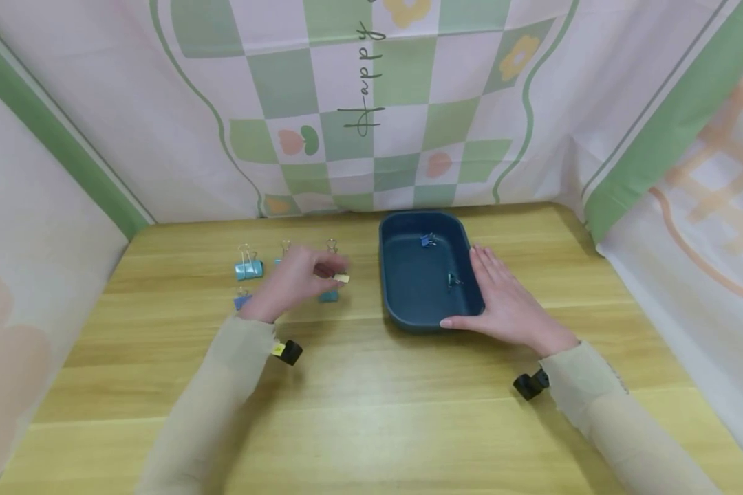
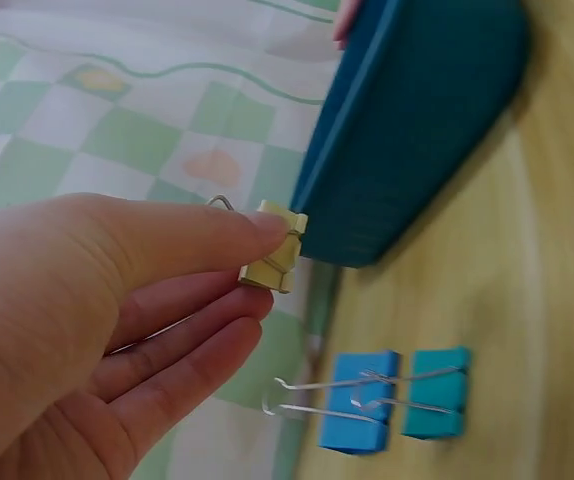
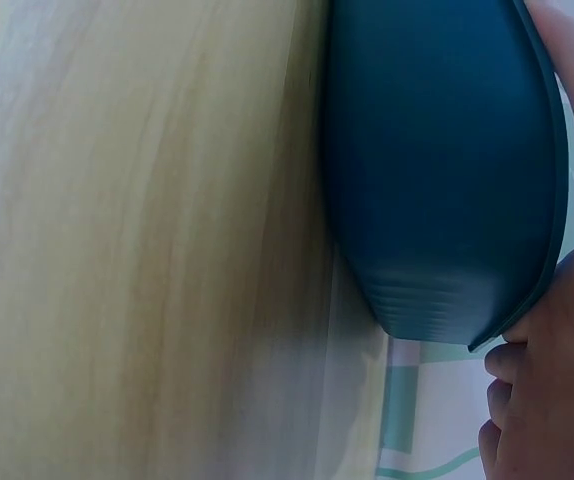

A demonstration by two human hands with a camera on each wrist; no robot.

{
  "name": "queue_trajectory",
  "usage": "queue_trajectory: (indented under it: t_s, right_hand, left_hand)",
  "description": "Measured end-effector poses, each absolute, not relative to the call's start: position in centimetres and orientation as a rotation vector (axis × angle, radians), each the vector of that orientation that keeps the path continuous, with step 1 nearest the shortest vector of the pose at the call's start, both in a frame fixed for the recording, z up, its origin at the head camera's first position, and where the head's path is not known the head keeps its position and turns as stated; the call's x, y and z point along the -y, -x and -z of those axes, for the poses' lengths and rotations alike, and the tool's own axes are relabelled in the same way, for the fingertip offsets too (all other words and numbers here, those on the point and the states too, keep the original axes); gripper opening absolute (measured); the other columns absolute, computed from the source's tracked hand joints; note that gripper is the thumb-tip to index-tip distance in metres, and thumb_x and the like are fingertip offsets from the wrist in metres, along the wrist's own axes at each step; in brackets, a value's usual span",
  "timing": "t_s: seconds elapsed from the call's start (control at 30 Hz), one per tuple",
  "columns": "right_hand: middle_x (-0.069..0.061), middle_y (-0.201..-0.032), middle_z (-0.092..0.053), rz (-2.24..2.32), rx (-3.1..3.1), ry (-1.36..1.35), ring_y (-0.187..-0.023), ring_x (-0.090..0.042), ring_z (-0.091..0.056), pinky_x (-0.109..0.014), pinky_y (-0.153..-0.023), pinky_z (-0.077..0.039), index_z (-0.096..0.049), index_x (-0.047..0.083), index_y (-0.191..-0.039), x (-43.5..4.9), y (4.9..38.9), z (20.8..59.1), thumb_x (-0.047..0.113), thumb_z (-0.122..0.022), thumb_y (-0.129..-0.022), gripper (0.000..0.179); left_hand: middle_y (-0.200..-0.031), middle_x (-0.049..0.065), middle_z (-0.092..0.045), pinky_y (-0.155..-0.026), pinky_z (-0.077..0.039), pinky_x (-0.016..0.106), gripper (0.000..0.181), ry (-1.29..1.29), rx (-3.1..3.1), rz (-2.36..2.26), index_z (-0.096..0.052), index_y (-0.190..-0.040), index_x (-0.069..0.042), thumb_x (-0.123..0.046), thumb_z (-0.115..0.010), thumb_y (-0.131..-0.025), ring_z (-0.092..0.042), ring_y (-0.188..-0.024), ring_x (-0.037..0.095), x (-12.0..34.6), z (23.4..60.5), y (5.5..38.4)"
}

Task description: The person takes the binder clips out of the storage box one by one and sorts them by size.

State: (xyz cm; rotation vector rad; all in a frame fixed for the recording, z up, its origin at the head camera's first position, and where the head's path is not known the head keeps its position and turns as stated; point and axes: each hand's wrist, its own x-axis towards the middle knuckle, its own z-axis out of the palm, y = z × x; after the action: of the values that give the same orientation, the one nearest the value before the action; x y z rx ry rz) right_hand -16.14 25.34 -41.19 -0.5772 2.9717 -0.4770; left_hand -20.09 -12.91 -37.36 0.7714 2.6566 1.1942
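Note:
My left hand (image 1: 297,278) pinches a small pale yellow binder clip (image 2: 277,250) between thumb and fingers, lifted above the table left of a dark blue plastic tray (image 1: 411,322). Along the tray's right side, my right hand (image 1: 510,309) rests on the rim, its fingers fairly straight and the thumb on the front edge. Inside the tray lie a small blue binder clip (image 1: 426,240) and a small teal one (image 1: 450,280). Below the left hand, its wrist view has a larger blue clip (image 2: 359,402) and a teal clip (image 2: 437,393) standing side by side.
Further left on the wooden table (image 1: 359,412) are a shiny light-blue binder clip (image 1: 249,269) and a blue clip (image 1: 242,302), the latter partly covered by the left wrist. More clips are partly hidden behind the left hand. A checked curtain (image 1: 402,124) hangs behind the table.

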Motion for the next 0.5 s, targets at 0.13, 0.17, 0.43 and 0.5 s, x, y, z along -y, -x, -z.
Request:
queue_trajectory:
  t_s: [0.13,0.17,0.43,0.5]
  right_hand:
    - [-0.016,-0.169,0.005,0.479,-2.975,0.58,-0.154,-0.029,0.006,-0.051,-0.122,-0.009,0.005,0.003,-0.161,-25.4,16.1,41.2,0.08,-0.067,-0.077,0.136]
    - [-0.017,-0.169,0.005,0.479,-2.975,0.58,-0.154,-0.029,0.007,-0.051,-0.122,-0.008,0.005,0.003,-0.161,-25.4,16.1,41.2,0.081,-0.067,-0.077,0.136]
    - [-0.017,-0.169,0.004,0.489,-2.984,0.587,-0.154,-0.028,0.007,-0.051,-0.122,-0.009,0.006,0.004,-0.161,-25.5,16.2,41.5,0.08,-0.067,-0.077,0.135]
    - [-0.017,-0.169,0.004,0.491,-2.983,0.589,-0.154,-0.028,0.007,-0.051,-0.122,-0.009,0.006,0.004,-0.161,-25.5,16.2,41.5,0.08,-0.067,-0.077,0.135]
  left_hand:
    - [-0.111,0.001,-0.074,-0.082,-0.057,0.028,0.03,-0.745,-2.645,-1.121,-0.075,-0.118,-0.005,-0.006,-0.081,-0.088,-0.068,-0.093,0.013,13.3,38.4,19.1]
    - [-0.11,0.0,-0.074,-0.082,-0.057,0.028,0.03,-0.739,-2.644,-1.097,-0.075,-0.118,-0.005,-0.006,-0.08,-0.089,-0.068,-0.093,0.012,13.4,38.7,18.9]
    - [-0.103,-0.004,-0.074,-0.081,-0.057,0.028,0.032,-0.661,-2.57,-1.053,-0.075,-0.118,-0.007,-0.01,-0.083,-0.087,-0.068,-0.091,0.009,14.1,41.2,17.4]
    - [-0.101,-0.004,-0.074,-0.079,-0.057,0.027,0.032,-0.659,-2.558,-1.06,-0.075,-0.117,-0.007,-0.01,-0.083,-0.086,-0.067,-0.088,0.009,14.2,41.5,17.2]
